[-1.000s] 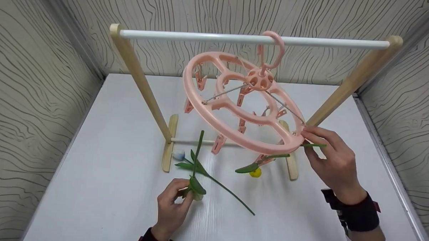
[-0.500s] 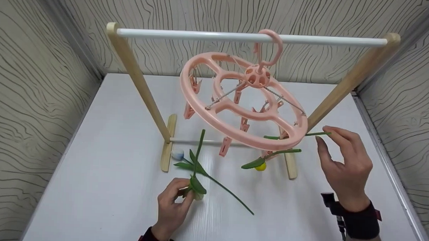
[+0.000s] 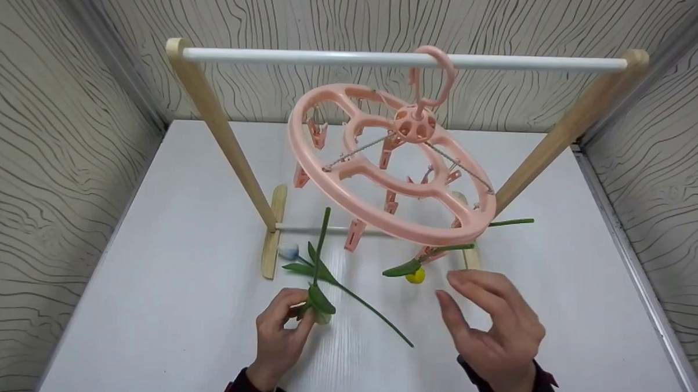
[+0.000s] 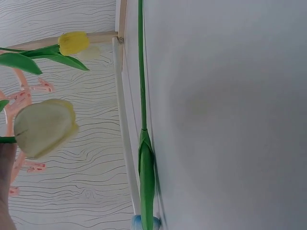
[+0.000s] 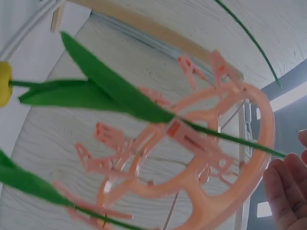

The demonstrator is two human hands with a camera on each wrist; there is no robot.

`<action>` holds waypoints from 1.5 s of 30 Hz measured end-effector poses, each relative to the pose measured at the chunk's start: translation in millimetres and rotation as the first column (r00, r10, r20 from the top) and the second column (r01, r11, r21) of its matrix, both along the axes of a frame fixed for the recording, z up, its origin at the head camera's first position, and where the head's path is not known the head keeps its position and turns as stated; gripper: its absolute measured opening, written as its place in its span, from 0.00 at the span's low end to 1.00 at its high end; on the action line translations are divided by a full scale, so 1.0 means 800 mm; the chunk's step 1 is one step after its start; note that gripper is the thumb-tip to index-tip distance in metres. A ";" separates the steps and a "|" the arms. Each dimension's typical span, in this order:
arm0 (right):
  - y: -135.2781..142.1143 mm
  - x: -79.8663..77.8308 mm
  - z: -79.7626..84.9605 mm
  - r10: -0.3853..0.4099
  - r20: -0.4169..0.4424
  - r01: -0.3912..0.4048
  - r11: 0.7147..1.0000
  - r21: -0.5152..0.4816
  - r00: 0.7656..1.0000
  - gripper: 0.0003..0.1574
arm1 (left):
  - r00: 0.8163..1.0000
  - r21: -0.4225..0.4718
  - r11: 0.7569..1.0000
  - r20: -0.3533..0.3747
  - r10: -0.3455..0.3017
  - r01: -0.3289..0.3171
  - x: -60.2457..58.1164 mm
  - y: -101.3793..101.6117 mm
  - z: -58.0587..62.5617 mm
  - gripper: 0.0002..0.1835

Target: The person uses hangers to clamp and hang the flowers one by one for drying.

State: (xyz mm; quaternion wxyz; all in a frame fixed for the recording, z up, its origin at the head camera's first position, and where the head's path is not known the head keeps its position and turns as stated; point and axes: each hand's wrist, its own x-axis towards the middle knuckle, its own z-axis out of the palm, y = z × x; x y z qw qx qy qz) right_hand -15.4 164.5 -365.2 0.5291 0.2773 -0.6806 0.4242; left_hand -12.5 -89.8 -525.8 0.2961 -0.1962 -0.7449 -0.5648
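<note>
My left hand (image 3: 280, 327) pinches a pale tulip (image 3: 321, 299) near its bloom, stem pointing away; the cream bloom (image 4: 45, 128) shows in the left wrist view. My right hand (image 3: 495, 329), thumb and fingers apart and holding nothing, is just in front of a yellow tulip (image 3: 416, 275). That tulip hangs sideways from a peg of a pink round clip hanger (image 3: 415, 124). Another green stem (image 3: 513, 222) juts out past the hanger's right rim. In the right wrist view, a pink clothespin (image 5: 192, 139) grips a leafy stem. A blue-white tulip (image 3: 289, 251) lies on the table.
The hanger hooks over the white rod (image 3: 307, 57) of a wooden stand, tilted down to the right. Wooden posts (image 3: 223, 133) flank it, with feet on the white table (image 3: 165, 305). Several pegs dangle under the ring. Patterned panels (image 3: 332, 15) enclose the table.
My right hand has let go of the stem at the hanger's right rim and moved left and toward me. The hanger has swung slightly. My left hand stays put with its tulip.
</note>
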 end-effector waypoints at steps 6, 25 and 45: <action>-0.034 0.001 -0.010 0.175 0.077 -0.175 0.984 0.000 0.982 0.16 | 1.000 0.013 1.000 -0.008 0.000 0.000 0.003 0.002 0.015 0.10; -0.110 -0.049 -0.032 0.537 0.469 -0.432 0.843 -0.319 0.701 0.44 | 1.000 0.012 1.000 0.005 -0.001 0.000 0.001 0.001 0.008 0.15; -0.130 -0.087 -0.030 0.541 0.382 -0.411 0.832 -0.373 0.749 0.26 | 1.000 0.016 1.000 0.002 0.010 -0.010 -0.001 -0.001 0.009 0.11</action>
